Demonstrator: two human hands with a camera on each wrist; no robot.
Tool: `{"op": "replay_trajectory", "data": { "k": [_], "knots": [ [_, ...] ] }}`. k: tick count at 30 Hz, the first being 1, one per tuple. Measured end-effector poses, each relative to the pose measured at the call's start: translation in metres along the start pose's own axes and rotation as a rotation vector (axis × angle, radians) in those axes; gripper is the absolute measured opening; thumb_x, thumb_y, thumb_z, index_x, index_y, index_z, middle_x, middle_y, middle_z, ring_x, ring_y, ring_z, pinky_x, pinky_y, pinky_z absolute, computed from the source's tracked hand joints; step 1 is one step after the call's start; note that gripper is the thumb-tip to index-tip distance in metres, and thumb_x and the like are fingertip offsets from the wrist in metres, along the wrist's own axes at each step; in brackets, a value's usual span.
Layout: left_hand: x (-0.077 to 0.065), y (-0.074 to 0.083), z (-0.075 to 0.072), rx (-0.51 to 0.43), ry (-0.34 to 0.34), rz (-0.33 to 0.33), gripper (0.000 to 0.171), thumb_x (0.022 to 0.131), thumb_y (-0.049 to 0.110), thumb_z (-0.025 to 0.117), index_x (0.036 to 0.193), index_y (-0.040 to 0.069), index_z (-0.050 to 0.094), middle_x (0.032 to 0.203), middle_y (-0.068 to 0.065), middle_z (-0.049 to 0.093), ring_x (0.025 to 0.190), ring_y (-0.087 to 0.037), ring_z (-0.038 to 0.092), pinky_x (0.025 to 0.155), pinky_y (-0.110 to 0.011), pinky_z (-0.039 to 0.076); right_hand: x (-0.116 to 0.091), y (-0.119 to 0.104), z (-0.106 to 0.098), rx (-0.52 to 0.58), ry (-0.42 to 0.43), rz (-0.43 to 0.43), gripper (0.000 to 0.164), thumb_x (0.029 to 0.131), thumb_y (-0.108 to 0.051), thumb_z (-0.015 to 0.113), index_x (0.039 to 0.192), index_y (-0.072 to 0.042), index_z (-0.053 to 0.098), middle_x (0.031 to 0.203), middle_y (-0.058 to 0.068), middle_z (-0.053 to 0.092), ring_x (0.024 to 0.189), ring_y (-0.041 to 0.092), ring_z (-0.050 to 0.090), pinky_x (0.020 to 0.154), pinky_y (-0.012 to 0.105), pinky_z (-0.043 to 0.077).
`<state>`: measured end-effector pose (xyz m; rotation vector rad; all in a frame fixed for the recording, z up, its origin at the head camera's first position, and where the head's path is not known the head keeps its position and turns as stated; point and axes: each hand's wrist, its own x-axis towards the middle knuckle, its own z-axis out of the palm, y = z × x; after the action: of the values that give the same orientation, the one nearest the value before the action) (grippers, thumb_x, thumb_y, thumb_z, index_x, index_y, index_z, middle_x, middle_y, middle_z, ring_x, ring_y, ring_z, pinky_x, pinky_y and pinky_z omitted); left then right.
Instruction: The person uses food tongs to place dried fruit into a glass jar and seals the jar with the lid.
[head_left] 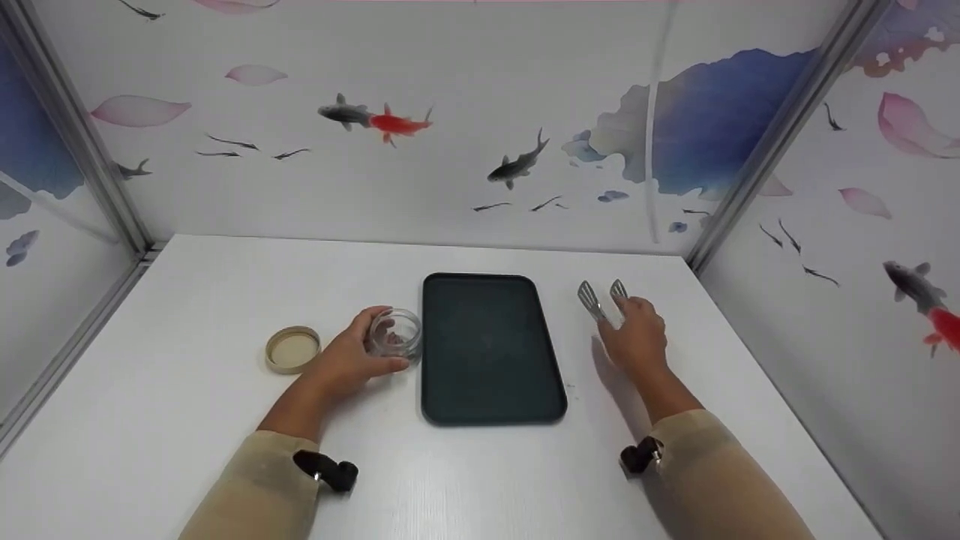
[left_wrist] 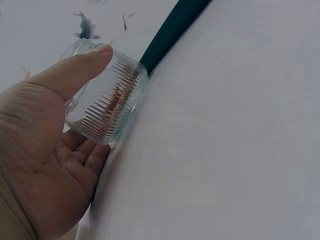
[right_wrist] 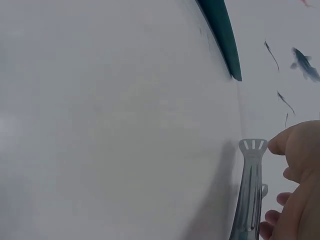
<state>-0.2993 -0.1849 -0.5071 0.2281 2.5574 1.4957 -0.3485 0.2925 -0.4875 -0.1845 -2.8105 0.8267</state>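
My left hand holds a clear glass jar without a lid, just beside the left edge of a dark green tray. In the left wrist view, the thumb lies along one side of the ribbed jar, with fingers on the far side. Brownish shapes show through the glass; whether they are fingers or contents I cannot tell. Right of the tray, my right hand holds metal tongs, their slotted ends spread apart and pointing away. The right wrist view shows the tongs close up beside the fingers.
A round beige lid lies on the white table, left of my left hand. White panels with painted fish and petals stand behind the table and at both sides.
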Motion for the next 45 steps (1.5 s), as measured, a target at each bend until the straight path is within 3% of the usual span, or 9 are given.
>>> {"op": "replay_trajectory", "data": {
  "k": [3, 7, 12, 18, 24, 28, 34, 45],
  "knots": [
    [0.001, 0.000, 0.000, -0.029, -0.012, -0.005, 0.102, 0.084, 0.051, 0.091, 0.164, 0.036, 0.030, 0.167, -0.008, 0.043, 0.154, -0.032, 0.043, 0.126, -0.056, 0.034, -0.001, -0.012, 0.003, 0.011, -0.010, -0.059, 0.063, 0.104, -0.031, 0.065, 0.161, -0.010, 0.047, 0.167, 0.022, 0.040, 0.154, 0.049, 0.038, 0.124, 0.064, 0.036],
    [0.003, 0.000, 0.001, -0.039, -0.015, -0.009, 0.103, 0.083, 0.050, 0.092, 0.164, 0.036, 0.029, 0.167, -0.008, 0.043, 0.154, -0.031, 0.043, 0.126, -0.055, 0.033, -0.006, -0.035, 0.008, 0.055, -0.094, -0.104, 0.067, 0.105, -0.034, 0.065, 0.163, -0.010, 0.043, 0.169, 0.022, 0.037, 0.158, 0.046, 0.034, 0.128, 0.060, 0.032],
    [0.002, 0.000, 0.000, -0.027, -0.015, -0.002, 0.104, 0.082, 0.051, 0.092, 0.164, 0.036, 0.030, 0.164, -0.008, 0.047, 0.151, -0.031, 0.046, 0.125, -0.055, 0.035, -0.018, -0.065, 0.018, 0.200, -0.188, -0.121, 0.070, 0.106, -0.032, 0.067, 0.166, -0.012, 0.038, 0.170, 0.021, 0.036, 0.157, 0.043, 0.039, 0.126, 0.060, 0.036],
    [0.002, -0.001, 0.000, -0.022, -0.009, -0.002, 0.105, 0.082, 0.051, 0.092, 0.165, 0.036, 0.029, 0.164, -0.009, 0.046, 0.150, -0.032, 0.046, 0.125, -0.055, 0.034, -0.032, -0.099, 0.034, 0.325, -0.204, -0.150, 0.070, 0.103, -0.031, 0.072, 0.165, -0.016, 0.041, 0.167, 0.015, 0.044, 0.154, 0.039, 0.045, 0.125, 0.058, 0.040],
    [0.002, -0.001, 0.000, -0.024, -0.001, 0.016, 0.103, 0.083, 0.050, 0.092, 0.164, 0.033, 0.031, 0.165, -0.009, 0.047, 0.151, -0.031, 0.046, 0.125, -0.055, 0.033, -0.045, -0.128, 0.051, 0.325, -0.246, -0.191, 0.069, 0.103, -0.034, 0.073, 0.164, -0.024, 0.043, 0.167, 0.008, 0.047, 0.155, 0.032, 0.045, 0.127, 0.057, 0.037],
    [0.002, -0.001, 0.000, -0.019, 0.001, 0.018, 0.102, 0.083, 0.049, 0.092, 0.164, 0.034, 0.032, 0.165, -0.008, 0.047, 0.152, -0.031, 0.045, 0.126, -0.055, 0.034, -0.052, -0.142, 0.060, 0.337, -0.280, -0.218, 0.070, 0.102, -0.036, 0.074, 0.164, -0.029, 0.043, 0.168, 0.005, 0.045, 0.155, 0.029, 0.046, 0.125, 0.057, 0.039],
    [0.001, 0.002, 0.000, -0.030, -0.012, 0.022, 0.101, 0.086, 0.040, 0.091, 0.166, 0.033, 0.029, 0.173, -0.009, 0.037, 0.161, -0.034, 0.036, 0.129, -0.055, 0.030, -0.062, -0.159, 0.072, 0.401, -0.317, -0.270, 0.075, 0.101, -0.034, 0.076, 0.166, -0.028, 0.039, 0.166, 0.003, 0.048, 0.153, 0.030, 0.047, 0.121, 0.057, 0.044],
    [0.002, 0.002, -0.002, -0.038, -0.037, 0.020, 0.101, 0.088, 0.045, 0.088, 0.167, 0.033, 0.026, 0.175, -0.011, 0.033, 0.165, -0.036, 0.027, 0.132, -0.058, 0.026, -0.071, -0.187, 0.092, 0.567, -0.471, -0.278, 0.083, 0.096, -0.022, 0.081, 0.165, -0.037, 0.037, 0.162, -0.005, 0.052, 0.150, 0.026, 0.052, 0.116, 0.054, 0.051]
  ]
}}
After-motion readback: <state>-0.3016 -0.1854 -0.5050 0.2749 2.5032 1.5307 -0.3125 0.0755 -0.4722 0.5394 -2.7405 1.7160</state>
